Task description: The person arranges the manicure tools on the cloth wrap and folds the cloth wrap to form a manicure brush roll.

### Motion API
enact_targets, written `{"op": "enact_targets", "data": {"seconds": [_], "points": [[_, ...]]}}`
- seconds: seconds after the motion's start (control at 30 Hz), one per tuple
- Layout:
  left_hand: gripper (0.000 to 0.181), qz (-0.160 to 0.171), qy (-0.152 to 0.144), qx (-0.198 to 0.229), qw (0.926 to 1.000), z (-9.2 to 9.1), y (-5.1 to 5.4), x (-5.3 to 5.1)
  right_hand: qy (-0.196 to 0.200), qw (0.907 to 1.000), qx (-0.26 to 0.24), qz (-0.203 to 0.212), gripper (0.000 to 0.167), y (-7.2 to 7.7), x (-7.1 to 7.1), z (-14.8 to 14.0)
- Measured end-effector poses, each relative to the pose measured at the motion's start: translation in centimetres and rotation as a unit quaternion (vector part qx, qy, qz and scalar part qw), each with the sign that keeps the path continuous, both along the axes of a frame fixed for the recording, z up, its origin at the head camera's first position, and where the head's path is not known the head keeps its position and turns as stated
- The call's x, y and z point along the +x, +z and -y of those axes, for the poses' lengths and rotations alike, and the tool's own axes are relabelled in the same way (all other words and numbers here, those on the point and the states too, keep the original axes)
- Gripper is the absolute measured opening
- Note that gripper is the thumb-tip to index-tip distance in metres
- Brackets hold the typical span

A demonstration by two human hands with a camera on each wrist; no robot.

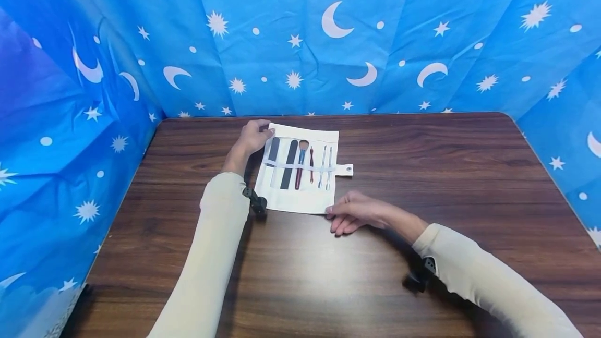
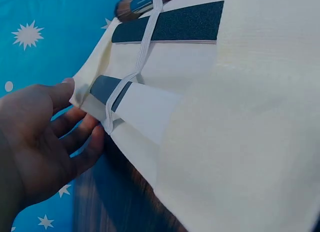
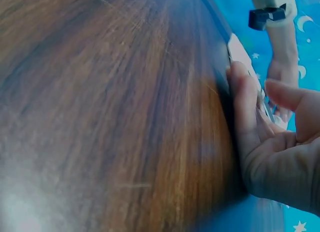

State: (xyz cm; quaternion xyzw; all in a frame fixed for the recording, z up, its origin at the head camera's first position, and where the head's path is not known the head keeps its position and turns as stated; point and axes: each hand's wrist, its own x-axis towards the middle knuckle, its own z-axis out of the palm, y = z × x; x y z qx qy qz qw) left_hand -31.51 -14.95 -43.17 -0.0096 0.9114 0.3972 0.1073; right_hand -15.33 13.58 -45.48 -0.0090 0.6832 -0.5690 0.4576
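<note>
A white cloth tool roll (image 1: 296,202) is spread open on the wooden table. An elastic strap across it holds a grey-tipped flat file (image 1: 274,151), a black nail file (image 1: 289,166), a makeup-style brush (image 1: 300,166) with a dark red handle, a thin red stick (image 1: 311,165) and two slim metal tools (image 1: 322,168). My left hand (image 1: 253,137) pinches the roll's upper left corner, thumb on top, as the left wrist view confirms. At the lower right corner, my right hand (image 1: 358,213) pinches the edge between thumb and fingers.
A snap tab (image 1: 345,170) sticks out from the roll's right side. Blue cloth (image 1: 291,40) with moons and stars hangs behind the table (image 1: 446,171) and along both sides. Each wrist carries a small black camera mount (image 1: 255,201).
</note>
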Motion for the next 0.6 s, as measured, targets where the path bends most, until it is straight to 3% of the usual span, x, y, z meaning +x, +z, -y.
{"op": "enact_targets", "data": {"seconds": [0.17, 0.27, 0.37, 0.43, 0.53, 0.6], "points": [[0.03, -0.017, 0.008, -0.012, 0.9997, 0.6, -0.3, 0.3, -0.008, 0.9998, 0.012, -0.016, 0.021, 0.1, -0.4, -0.5], [0.024, 0.005, 0.011, -0.004, 0.9999, 1.3, -0.2, 0.6, -0.02, 0.9991, 0.027, -0.025, 0.021, 0.2, -1.2, -2.4], [0.022, 0.076, 0.006, 0.028, 0.9967, 2.2, 0.2, 1.2, -0.041, 0.9969, 0.045, -0.049, 0.021, 0.4, -2.4, -4.8], [0.024, 0.134, -0.008, 0.048, 0.9899, 2.7, 0.6, 1.8, -0.062, 0.9943, 0.056, -0.066, 0.023, 0.6, -3.3, -6.5], [0.03, 0.213, -0.063, 0.05, 0.9738, 3.1, 1.1, 3.0, -0.108, 0.9871, 0.069, -0.096, 0.025, 0.8, -4.8, -8.3], [0.028, 0.248, -0.101, 0.043, 0.9624, 3.0, 1.1, 4.1, -0.144, 0.9794, 0.077, -0.118, 0.029, 0.9, -5.9, -9.0]]}}
